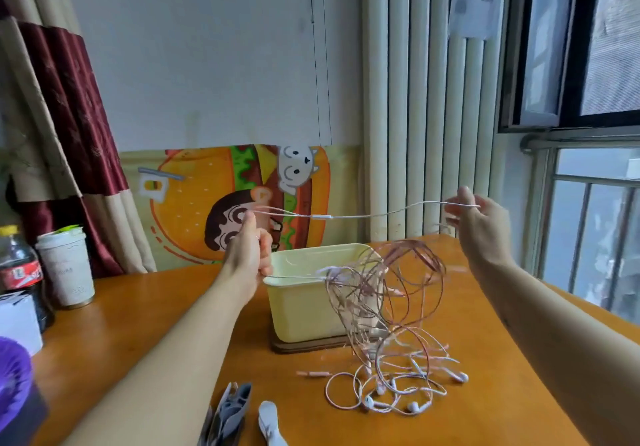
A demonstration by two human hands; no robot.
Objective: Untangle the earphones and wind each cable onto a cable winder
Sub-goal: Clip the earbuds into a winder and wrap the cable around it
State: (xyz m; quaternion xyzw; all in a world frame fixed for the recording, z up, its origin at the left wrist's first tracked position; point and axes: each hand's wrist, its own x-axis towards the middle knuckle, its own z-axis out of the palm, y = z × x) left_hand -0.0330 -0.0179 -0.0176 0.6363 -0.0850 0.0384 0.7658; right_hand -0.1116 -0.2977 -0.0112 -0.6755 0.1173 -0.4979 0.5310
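Note:
A white earphone cable (367,216) with an inline remote stretches level in the air between my hands. My left hand (251,248) is closed around its left end, above the yellow bin. My right hand (476,218) pinches the right end between fingertips. A tangle of pink and white earphone cables (384,293) hangs from my left hand, blurred, and trails down to a heap of earbuds and loops (398,390) on the table. Grey cable winders (230,411) and a white one (270,421) lie at the near table edge.
A pale yellow plastic bin (301,310) stands on a dark base in the middle of the orange wooden table (138,324). A cola bottle (20,269), a white cup (67,265) and a purple fan (14,376) stand at the left. Window at right.

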